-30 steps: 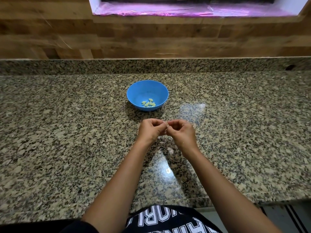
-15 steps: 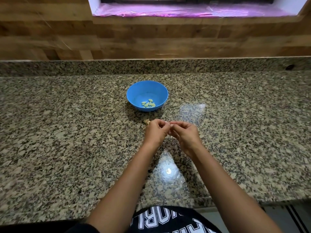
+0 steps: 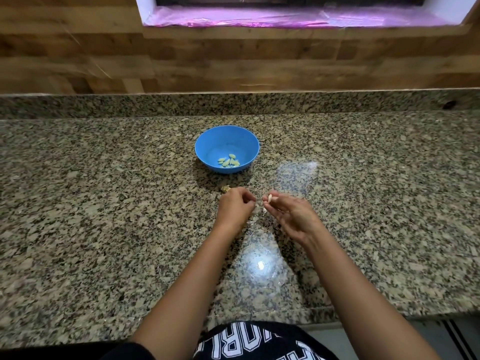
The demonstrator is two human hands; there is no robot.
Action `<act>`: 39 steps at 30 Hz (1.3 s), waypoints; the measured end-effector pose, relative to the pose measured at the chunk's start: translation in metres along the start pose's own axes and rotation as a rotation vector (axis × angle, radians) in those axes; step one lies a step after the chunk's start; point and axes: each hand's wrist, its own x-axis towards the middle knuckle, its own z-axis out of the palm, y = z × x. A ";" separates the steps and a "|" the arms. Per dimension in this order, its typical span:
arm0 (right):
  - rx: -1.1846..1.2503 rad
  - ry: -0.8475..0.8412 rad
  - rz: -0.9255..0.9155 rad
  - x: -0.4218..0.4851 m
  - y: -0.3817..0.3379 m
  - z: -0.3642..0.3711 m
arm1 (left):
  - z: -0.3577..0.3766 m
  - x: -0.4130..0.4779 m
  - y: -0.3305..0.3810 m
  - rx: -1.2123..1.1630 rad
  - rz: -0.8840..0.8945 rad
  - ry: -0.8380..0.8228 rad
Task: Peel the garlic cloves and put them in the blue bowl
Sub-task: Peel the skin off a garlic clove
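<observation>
A blue bowl (image 3: 227, 149) stands on the granite counter (image 3: 104, 216) and holds several peeled pale green cloves (image 3: 229, 161). Just in front of it my two hands hover apart. My right hand (image 3: 288, 214) pinches a small whitish garlic clove (image 3: 270, 198) at its fingertips. My left hand (image 3: 235, 207) has its fingers curled in; I cannot see anything between them. A small brownish piece of garlic (image 3: 225, 188) lies on the counter beside my left hand, on the bowl's side. Thin flakes of skin (image 3: 264, 210) lie between the hands.
A raised granite ledge (image 3: 233, 105) and a wood-panelled wall (image 3: 233, 61) close the counter at the back. The counter's front edge runs near my body (image 3: 259, 318). A bright light reflection (image 3: 259, 265) shines on the stone between my forearms.
My hands were joined on the clove; they have now pulled apart, the right one moving right with the clove. The brownish piece beside my left hand has come into view.
</observation>
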 end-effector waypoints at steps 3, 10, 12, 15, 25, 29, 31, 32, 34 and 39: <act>-0.044 0.000 -0.008 0.003 0.000 0.000 | -0.001 0.003 0.004 -0.066 -0.010 -0.028; -0.192 -0.005 -0.186 0.008 0.004 0.003 | 0.000 0.007 0.006 -0.531 -0.178 -0.151; -0.228 -0.005 -0.226 0.008 0.005 0.002 | -0.001 0.007 0.005 -0.618 -0.217 -0.155; -0.316 0.018 -0.295 0.008 0.007 0.004 | -0.001 0.007 0.007 -0.661 -0.231 -0.152; -0.096 0.057 -0.174 0.009 0.008 0.014 | 0.001 0.007 0.005 -0.584 -0.235 -0.073; -0.089 0.001 -0.056 0.007 0.006 0.009 | 0.000 0.006 -0.001 -0.100 -0.087 0.016; -0.110 -0.009 -0.036 0.007 0.005 0.006 | 0.001 0.007 -0.002 -0.020 -0.073 -0.026; -0.114 -0.008 -0.037 0.007 0.005 0.006 | 0.001 0.008 -0.003 -0.027 -0.089 -0.059; -0.125 0.008 -0.069 0.008 0.006 0.005 | 0.002 0.010 -0.003 -0.206 -0.177 -0.122; -0.465 0.033 -0.279 0.006 0.017 0.013 | -0.006 -0.003 0.004 -0.872 -0.451 -0.218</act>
